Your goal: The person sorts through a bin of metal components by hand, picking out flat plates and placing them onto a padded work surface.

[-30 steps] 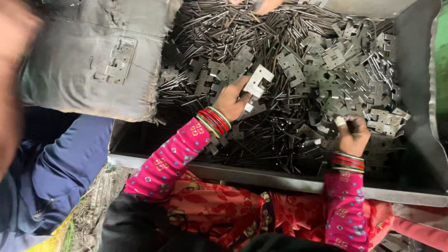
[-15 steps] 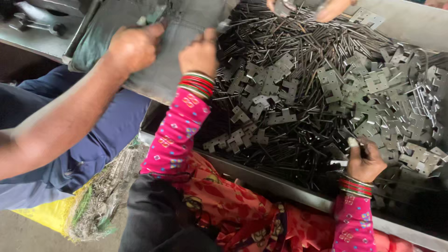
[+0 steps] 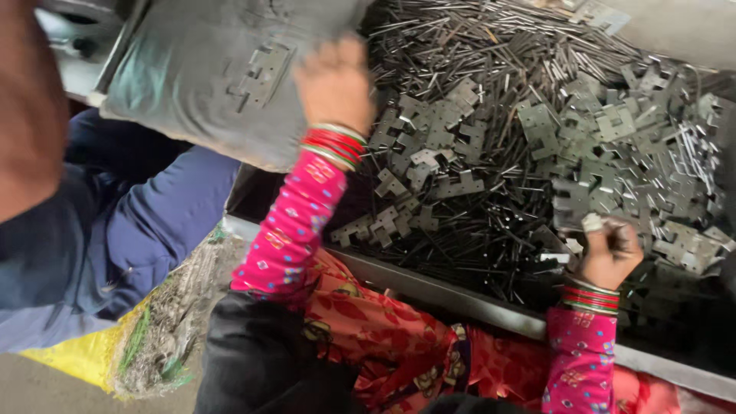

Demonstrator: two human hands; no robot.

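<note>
While the pink patterned sleeves fill the bottom of the frame, the right hand [image 3: 609,253] at lower right is curled closed, gripping a small flat metal bracket piece [image 3: 592,224] just above the near steel rim of the bin [image 3: 460,295]. Moving up, the left hand [image 3: 333,84] presses against the grey woven sack [image 3: 222,77] at upper left; whether its fingers clutch the cloth I cannot tell. Beyond both lies the heap of notched grey metal plates [image 3: 552,130] mixed with thin dark metal pins [image 3: 460,46]. Another person's blue sleeve [image 3: 130,230] crowds the left edge. Risk, as I judge it: those sharp pin ends could jab a bare palm, and the tilted sack could spill over the rim.
</note>
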